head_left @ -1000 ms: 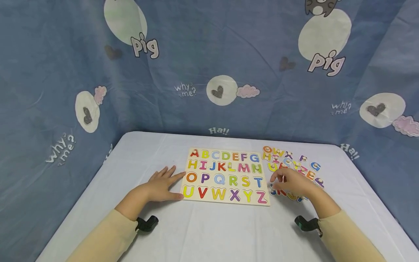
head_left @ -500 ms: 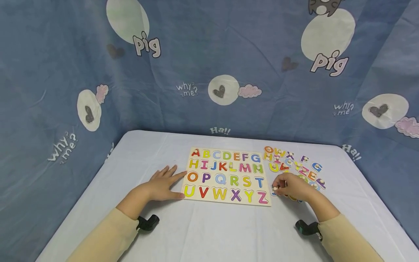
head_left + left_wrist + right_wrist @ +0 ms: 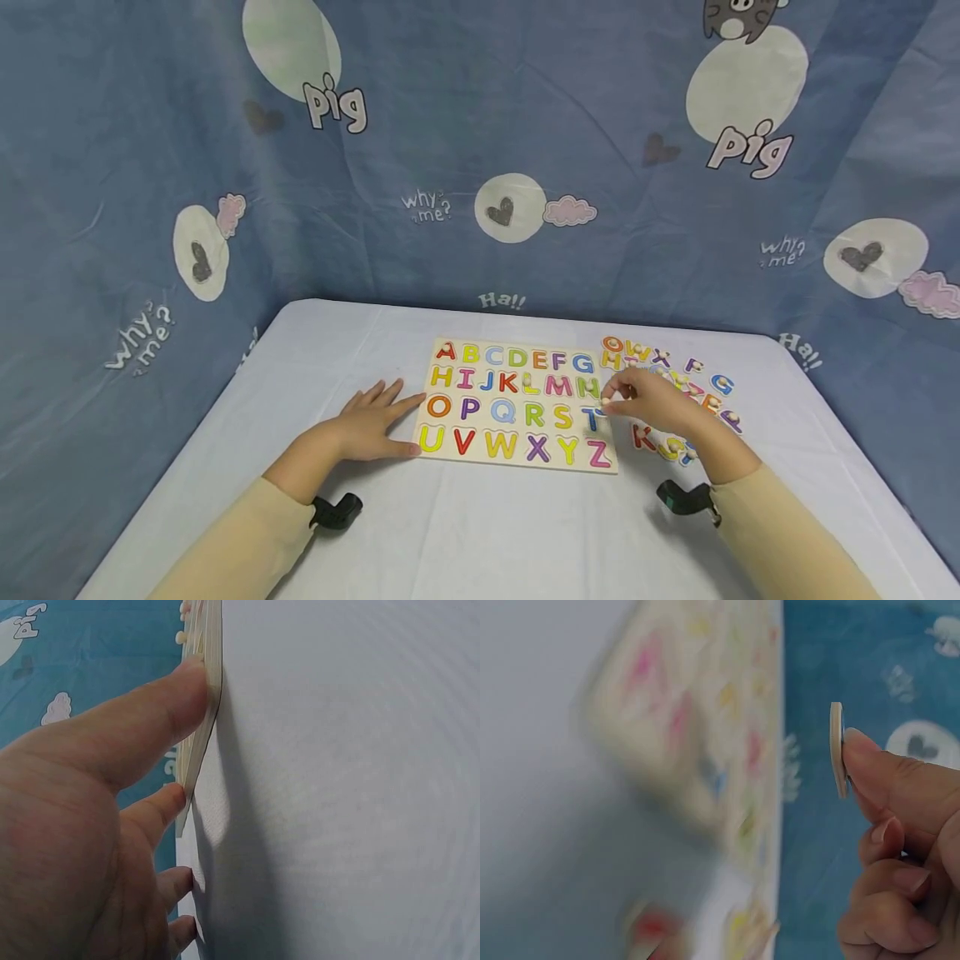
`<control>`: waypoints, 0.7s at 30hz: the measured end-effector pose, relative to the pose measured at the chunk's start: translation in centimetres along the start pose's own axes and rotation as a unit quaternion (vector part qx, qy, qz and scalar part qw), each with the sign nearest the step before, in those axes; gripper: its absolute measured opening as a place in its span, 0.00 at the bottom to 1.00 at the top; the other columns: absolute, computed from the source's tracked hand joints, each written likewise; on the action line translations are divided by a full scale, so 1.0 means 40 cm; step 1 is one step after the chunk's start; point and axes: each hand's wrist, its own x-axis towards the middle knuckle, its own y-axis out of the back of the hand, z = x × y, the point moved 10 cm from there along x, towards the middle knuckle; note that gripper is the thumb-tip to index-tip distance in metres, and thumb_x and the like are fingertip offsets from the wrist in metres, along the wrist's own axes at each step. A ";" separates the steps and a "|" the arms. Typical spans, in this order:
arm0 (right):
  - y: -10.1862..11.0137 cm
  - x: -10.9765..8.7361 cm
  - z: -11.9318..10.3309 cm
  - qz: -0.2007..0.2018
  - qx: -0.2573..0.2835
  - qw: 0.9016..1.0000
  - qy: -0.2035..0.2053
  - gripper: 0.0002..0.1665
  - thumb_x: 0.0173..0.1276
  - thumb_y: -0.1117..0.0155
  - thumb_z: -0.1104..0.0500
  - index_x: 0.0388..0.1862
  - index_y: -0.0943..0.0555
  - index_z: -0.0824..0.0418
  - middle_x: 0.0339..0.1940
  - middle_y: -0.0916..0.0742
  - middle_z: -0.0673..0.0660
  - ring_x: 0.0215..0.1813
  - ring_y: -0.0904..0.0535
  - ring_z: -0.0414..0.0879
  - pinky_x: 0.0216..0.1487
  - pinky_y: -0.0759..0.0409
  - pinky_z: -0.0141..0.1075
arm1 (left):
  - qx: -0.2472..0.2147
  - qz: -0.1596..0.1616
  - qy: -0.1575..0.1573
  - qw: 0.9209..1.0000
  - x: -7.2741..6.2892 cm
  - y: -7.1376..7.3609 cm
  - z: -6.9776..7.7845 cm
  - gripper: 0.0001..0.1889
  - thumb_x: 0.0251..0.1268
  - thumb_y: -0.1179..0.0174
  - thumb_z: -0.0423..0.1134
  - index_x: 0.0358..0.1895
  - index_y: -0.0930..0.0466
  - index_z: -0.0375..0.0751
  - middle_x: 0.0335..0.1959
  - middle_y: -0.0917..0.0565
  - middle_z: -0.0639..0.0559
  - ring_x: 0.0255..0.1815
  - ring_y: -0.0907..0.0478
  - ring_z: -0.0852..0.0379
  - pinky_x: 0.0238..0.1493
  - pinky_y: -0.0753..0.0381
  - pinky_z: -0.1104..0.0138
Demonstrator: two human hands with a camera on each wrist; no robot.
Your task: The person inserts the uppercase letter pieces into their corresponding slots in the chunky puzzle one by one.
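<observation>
A wooden alphabet puzzle board (image 3: 448,442) with coloured letters lies on the white table. Small knobs show on the A, L and N. My left hand (image 3: 367,425) lies spread at the board's left side, its thumb and index finger touching the edge; the left wrist view shows that thumb (image 3: 161,712) against the board's side. Over the board's right edge, by the blue T, my right hand (image 3: 652,404) pinches a blue letter puzzle piece (image 3: 837,750) between thumb and index finger. It appears edge-on in the right wrist view, raised off the table, so its letter is hidden there.
Loose letter pieces with knobs lie right of the board, among them a red K (image 3: 642,437), a blue G (image 3: 722,383) and an orange O (image 3: 612,343). My right forearm covers some. A blue printed cloth (image 3: 420,150) hangs behind the table.
My right hand went down to the loose pieces, took the blue letter piece from beside the red K, and moved up and left to the board's edge. My left hand stayed put.
</observation>
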 end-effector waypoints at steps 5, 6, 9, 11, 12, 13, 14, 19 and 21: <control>-0.008 0.067 -0.093 0.007 0.018 1.000 0.016 0.08 0.66 0.27 0.56 0.38 0.17 0.57 0.28 0.28 0.53 0.34 0.33 0.47 0.32 0.34 0.38 | 0.000 0.000 -0.004 1.000 0.000 -0.001 0.004 0.49 0.56 0.36 0.68 0.79 0.41 0.52 0.80 0.51 0.34 0.79 0.61 0.29 0.74 0.61 0.35; -0.013 0.082 -0.110 0.008 0.021 1.000 0.017 0.08 0.66 0.28 0.56 0.38 0.17 0.57 0.29 0.28 0.53 0.34 0.33 0.47 0.32 0.34 0.38 | 0.001 -0.001 -0.003 1.000 0.001 -0.002 0.004 0.49 0.56 0.37 0.69 0.79 0.42 0.53 0.80 0.51 0.35 0.80 0.61 0.30 0.75 0.62 0.35; -0.037 0.130 -0.150 0.007 0.037 0.999 0.016 0.08 0.67 0.28 0.56 0.39 0.17 0.58 0.29 0.27 0.53 0.34 0.31 0.47 0.32 0.33 0.38 | 0.004 0.001 -0.002 1.000 0.003 -0.003 0.001 0.49 0.56 0.37 0.69 0.79 0.42 0.53 0.80 0.51 0.35 0.80 0.61 0.29 0.74 0.61 0.35; -0.055 0.161 -0.169 0.005 0.043 0.999 0.012 0.08 0.67 0.28 0.56 0.40 0.16 0.58 0.29 0.26 0.53 0.34 0.31 0.47 0.32 0.32 0.37 | 0.005 0.001 0.000 1.000 0.005 -0.003 -0.001 0.49 0.56 0.37 0.69 0.79 0.42 0.54 0.81 0.51 0.36 0.80 0.61 0.30 0.75 0.62 0.36; -0.067 0.175 -0.176 0.002 0.045 0.999 0.007 0.08 0.67 0.28 0.55 0.40 0.16 0.58 0.29 0.26 0.53 0.34 0.30 0.46 0.32 0.32 0.37 | 0.004 0.001 0.000 1.000 0.005 -0.003 -0.001 0.49 0.56 0.37 0.69 0.79 0.42 0.54 0.81 0.51 0.36 0.80 0.61 0.30 0.75 0.62 0.36; -0.078 0.189 -0.183 -0.001 0.045 0.999 0.005 0.08 0.67 0.29 0.55 0.40 0.16 0.58 0.29 0.26 0.53 0.33 0.30 0.46 0.32 0.32 0.36 | 0.003 0.001 -0.001 1.000 0.006 -0.004 -0.002 0.49 0.56 0.37 0.69 0.79 0.42 0.54 0.81 0.51 0.36 0.80 0.61 0.30 0.75 0.62 0.36; -0.090 0.201 -0.189 -0.005 0.042 0.999 0.003 0.08 0.67 0.28 0.55 0.40 0.16 0.57 0.29 0.26 0.53 0.32 0.30 0.46 0.30 0.32 0.36 | 0.003 0.001 -0.003 1.000 0.006 -0.004 -0.001 0.49 0.56 0.36 0.69 0.79 0.42 0.53 0.80 0.51 0.35 0.79 0.61 0.29 0.74 0.62 0.35; -0.151 0.256 -0.214 -0.028 0.035 0.999 0.006 0.07 0.68 0.29 0.54 0.40 0.16 0.56 0.28 0.25 0.53 0.27 0.31 0.46 0.25 0.33 0.34 | 0.001 -0.002 -0.006 1.000 -0.001 -0.002 0.002 0.49 0.56 0.37 0.68 0.79 0.42 0.52 0.80 0.51 0.34 0.79 0.60 0.29 0.74 0.61 0.35; -0.172 0.274 -0.217 -0.031 0.037 0.999 0.005 0.07 0.68 0.29 0.54 0.39 0.16 0.56 0.28 0.23 0.53 0.28 0.30 0.46 0.26 0.32 0.34 | 0.000 -0.002 -0.007 1.000 -0.004 0.001 0.005 0.49 0.57 0.37 0.68 0.79 0.42 0.52 0.80 0.51 0.34 0.79 0.60 0.29 0.75 0.61 0.35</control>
